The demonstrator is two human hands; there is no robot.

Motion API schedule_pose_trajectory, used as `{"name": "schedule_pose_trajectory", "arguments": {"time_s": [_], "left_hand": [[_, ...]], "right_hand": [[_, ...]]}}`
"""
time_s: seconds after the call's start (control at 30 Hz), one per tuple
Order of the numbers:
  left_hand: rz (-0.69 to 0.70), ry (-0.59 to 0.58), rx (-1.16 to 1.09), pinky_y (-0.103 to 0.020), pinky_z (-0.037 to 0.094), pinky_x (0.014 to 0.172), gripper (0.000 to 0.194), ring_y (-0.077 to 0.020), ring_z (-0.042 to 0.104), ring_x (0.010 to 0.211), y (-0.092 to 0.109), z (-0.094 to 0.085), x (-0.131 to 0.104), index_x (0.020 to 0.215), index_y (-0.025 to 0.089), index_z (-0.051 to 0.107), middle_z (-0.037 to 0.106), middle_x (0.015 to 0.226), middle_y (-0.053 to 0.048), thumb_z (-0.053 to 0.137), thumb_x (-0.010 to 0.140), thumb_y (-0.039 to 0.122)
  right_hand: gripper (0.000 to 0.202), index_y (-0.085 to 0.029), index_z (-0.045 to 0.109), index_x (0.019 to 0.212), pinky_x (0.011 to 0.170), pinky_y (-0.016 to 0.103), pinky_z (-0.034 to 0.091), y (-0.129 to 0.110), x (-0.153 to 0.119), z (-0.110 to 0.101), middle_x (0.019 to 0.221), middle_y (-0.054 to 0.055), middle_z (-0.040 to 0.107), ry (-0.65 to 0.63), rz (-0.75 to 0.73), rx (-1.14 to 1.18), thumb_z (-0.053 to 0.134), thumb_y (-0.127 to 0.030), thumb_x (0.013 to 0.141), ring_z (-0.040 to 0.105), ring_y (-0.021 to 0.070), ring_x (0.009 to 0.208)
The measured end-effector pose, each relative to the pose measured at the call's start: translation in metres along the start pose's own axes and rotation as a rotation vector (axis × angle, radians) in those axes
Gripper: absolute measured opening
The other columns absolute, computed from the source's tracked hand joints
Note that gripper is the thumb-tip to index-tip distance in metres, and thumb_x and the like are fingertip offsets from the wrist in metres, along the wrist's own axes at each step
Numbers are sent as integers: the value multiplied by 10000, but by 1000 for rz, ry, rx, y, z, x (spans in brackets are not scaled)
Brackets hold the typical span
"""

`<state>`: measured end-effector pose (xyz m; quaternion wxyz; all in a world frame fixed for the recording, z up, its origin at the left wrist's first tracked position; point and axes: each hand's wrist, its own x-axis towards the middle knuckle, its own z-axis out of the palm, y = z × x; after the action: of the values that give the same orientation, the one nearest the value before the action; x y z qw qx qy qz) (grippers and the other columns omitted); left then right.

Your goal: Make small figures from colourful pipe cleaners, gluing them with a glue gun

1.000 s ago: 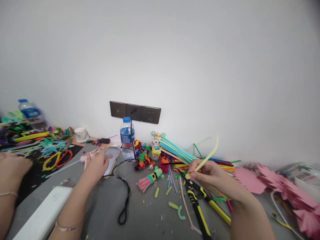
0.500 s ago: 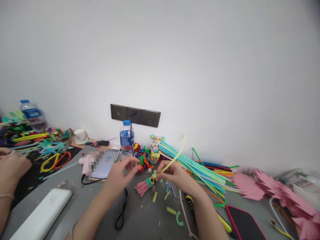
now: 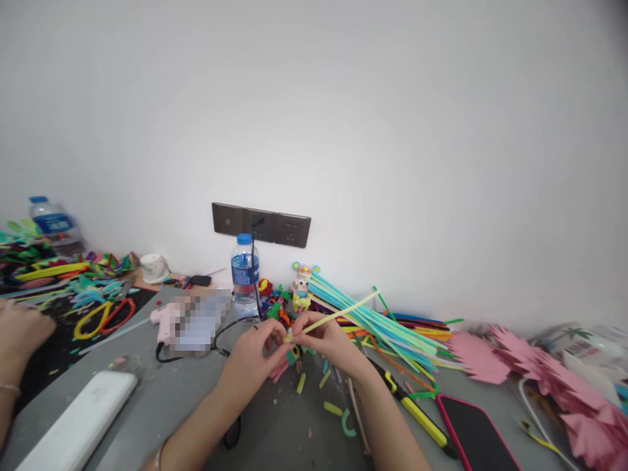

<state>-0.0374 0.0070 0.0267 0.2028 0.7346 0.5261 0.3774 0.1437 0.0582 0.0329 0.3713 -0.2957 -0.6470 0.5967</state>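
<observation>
A long pale yellow pipe cleaner [image 3: 346, 310] slants up and right from the fingertips of my right hand [image 3: 326, 345], which pinches it near its lower left end. The fingers of my left hand [image 3: 262, 353] close on that same end, at a small pale piece. Just under the fingertips is a small figure with pink strands [image 3: 279, 371] and a green part, mostly hidden by my hands. Short cut bits, such as a yellow piece [image 3: 301, 383] and a green curved piece [image 3: 348, 424], lie on the grey table below.
Behind my hands stand a water bottle [image 3: 244, 275] and a small figure [image 3: 301, 288]. Pipe cleaners [image 3: 383, 327], a yellow-black cutter [image 3: 424, 422] and a phone [image 3: 475, 435] lie right. A white power bank [image 3: 81, 422] and another person's hand [image 3: 24, 333] are left.
My left hand has moved right and closed on the piece at my right fingertips. The yellow pipe cleaner has tilted lower, and my hands now cover more of the pink-stranded figure.
</observation>
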Motion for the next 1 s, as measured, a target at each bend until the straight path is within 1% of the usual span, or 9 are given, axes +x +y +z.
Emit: {"name": "schedule_pose_trajectory", "arguments": {"time_s": [0.1, 0.3, 0.37, 0.47, 0.57, 0.67, 0.83, 1.0], "left_hand": [[12, 33, -7, -225, 428, 574, 79, -135, 576, 602, -1, -1, 2, 793, 217, 579, 620, 686, 23, 579, 839, 281], [32, 48, -5, -206, 415, 543, 109, -121, 569, 570, 0, -3, 1, 769, 205, 624, 637, 661, 26, 605, 842, 284], [53, 51, 14, -208, 422, 552, 126, -121, 577, 572, -1, -4, 1, 761, 204, 633, 647, 664, 22, 593, 857, 275], [118, 61, 53, -218, 443, 593, 150, -134, 615, 633, -5, -3, 1, 759, 203, 653, 674, 694, 4, 581, 873, 268], [179, 78, 78, -229, 464, 634, 143, -148, 647, 690, -10, -2, 1, 773, 198, 670, 699, 724, -13, 589, 873, 260], [210, 79, 85, -233, 474, 654, 147, -150, 657, 707, -12, -1, 0, 792, 198, 681, 708, 737, -18, 581, 882, 260], [204, 76, 104, -228, 456, 633, 160, -147, 644, 691, -11, -1, -1, 758, 192, 666, 682, 707, -10, 578, 886, 228], [216, 85, 105, -220, 433, 627, 137, -138, 621, 686, -10, 0, -2, 737, 183, 633, 650, 699, 1, 605, 871, 189]], "right_hand": [[263, -190, 649, 776, 699, 296, 467, -2, -1, 1, 770, 14, 641, -21, 12, 38, 775, -411, 709, 608, 179, 748], [217, -184, 669, 801, 720, 297, 459, -1, -1, 0, 789, 21, 647, -23, -8, 43, 753, -374, 742, 599, 173, 755], [209, -181, 676, 787, 712, 297, 453, 0, -1, 0, 781, 23, 649, -17, -15, 6, 750, -372, 745, 593, 173, 747], [217, -178, 683, 764, 692, 295, 446, 1, -1, -1, 761, 25, 652, 4, -5, -46, 761, -378, 731, 586, 174, 733], [216, -178, 684, 766, 686, 295, 445, 0, -2, -1, 758, 27, 650, 7, 9, -57, 764, -375, 728, 582, 175, 736], [221, -178, 676, 781, 669, 282, 437, -1, -2, -1, 746, 14, 632, 9, -8, -61, 761, -375, 733, 567, 159, 713], [294, -180, 642, 883, 655, 260, 436, 1, 0, -2, 747, -13, 631, -3, -4, 40, 790, -362, 706, 585, 137, 681], [264, -171, 640, 823, 644, 247, 438, 1, 1, -1, 744, -16, 635, -2, 0, 95, 809, -320, 686, 589, 124, 674]]}}
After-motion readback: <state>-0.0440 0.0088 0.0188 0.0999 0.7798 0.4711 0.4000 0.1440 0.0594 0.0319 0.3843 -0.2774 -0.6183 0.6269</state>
